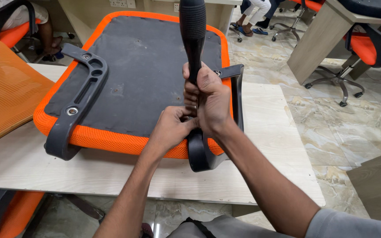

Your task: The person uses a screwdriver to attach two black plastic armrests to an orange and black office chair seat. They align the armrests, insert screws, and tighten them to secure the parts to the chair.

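Armrests are what we are handling: the right-side black armrest (199,150) stands at 5 o'clock of the upturned orange seat (137,75) on the pale surface (261,145). Our right hand (210,99) is clenched around the black tool handle (193,31); our left hand (170,128) pinches at its base. We judge the armrest stiff, light plastic, best gripped along its curved bar.

Black armrest (193,39) stands upright against upturned orange seat (133,75).
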